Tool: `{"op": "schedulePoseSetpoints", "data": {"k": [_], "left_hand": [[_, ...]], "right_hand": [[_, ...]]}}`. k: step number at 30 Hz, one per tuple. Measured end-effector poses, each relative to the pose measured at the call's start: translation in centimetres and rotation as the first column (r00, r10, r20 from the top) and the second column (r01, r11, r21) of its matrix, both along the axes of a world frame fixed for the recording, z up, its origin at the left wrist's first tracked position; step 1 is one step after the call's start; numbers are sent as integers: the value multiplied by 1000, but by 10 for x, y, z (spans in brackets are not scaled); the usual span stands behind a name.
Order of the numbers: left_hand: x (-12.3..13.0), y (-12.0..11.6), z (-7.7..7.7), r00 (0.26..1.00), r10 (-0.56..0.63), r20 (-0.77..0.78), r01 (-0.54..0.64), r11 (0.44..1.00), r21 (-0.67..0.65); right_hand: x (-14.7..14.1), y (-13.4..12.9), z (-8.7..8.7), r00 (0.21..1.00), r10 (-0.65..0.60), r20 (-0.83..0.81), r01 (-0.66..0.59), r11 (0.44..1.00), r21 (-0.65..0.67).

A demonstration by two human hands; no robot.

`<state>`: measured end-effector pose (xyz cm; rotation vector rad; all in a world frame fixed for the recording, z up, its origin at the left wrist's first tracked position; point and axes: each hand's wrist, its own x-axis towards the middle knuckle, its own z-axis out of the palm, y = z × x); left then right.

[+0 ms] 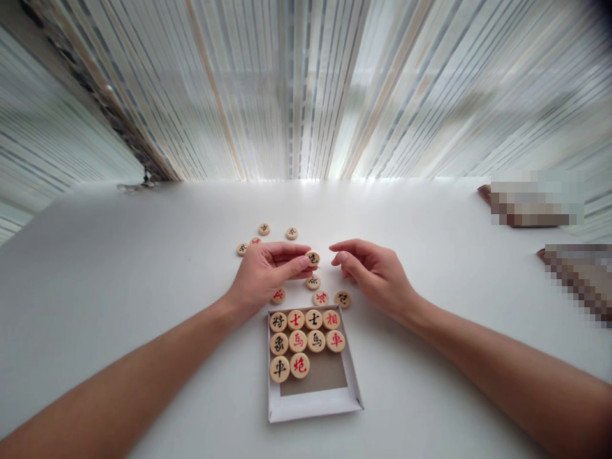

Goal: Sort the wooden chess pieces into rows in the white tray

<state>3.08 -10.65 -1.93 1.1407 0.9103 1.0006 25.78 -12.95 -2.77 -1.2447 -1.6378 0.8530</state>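
Note:
Between the thumb and fingers of my left hand (268, 271) is a round wooden xiangqi piece (312, 258) with a black character, held up above the table. My right hand (368, 271) hovers just right of it, thumb and fingers curved with a gap between them, nothing held. Below the hands lie a red-marked piece (320, 298), a black-marked piece (342, 299) and another black one (313, 282). Closer to me, a shallow white box (315, 408) holds several red and black pieces in rows, the third row only on its left side.
More loose pieces lie beyond my left hand, among them two black-marked ones (264, 229) (291, 233). A red-marked piece (278, 295) sits under my left wrist. Two blurred-out brown-edged objects (535, 217) (581, 280) rest at the right. Striped curtains (296, 89) hang behind the white table (157, 255).

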Motion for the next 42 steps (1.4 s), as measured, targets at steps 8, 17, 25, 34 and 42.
{"op": "schedulePoseSetpoints", "data": {"k": [8,17,25,34,42], "left_hand": [[-2,0,-2,995,-94,28,93,996,13],[4,-4,2,998,-56,-11,56,996,74],[4,-4,0,992,-20,-125,36,992,123],[5,-2,0,996,-80,28,81,996,-23],[3,-2,1,990,-140,25,140,990,-13]], "right_hand": [[-25,-3,10,967,128,-221,-157,980,-121],[-21,-5,9,975,97,-199,-116,989,-90],[-20,-5,5,973,87,-214,-114,987,-116],[-19,-4,6,907,77,-415,-209,936,-283],[-21,0,7,866,29,-498,-222,916,-333]]}}
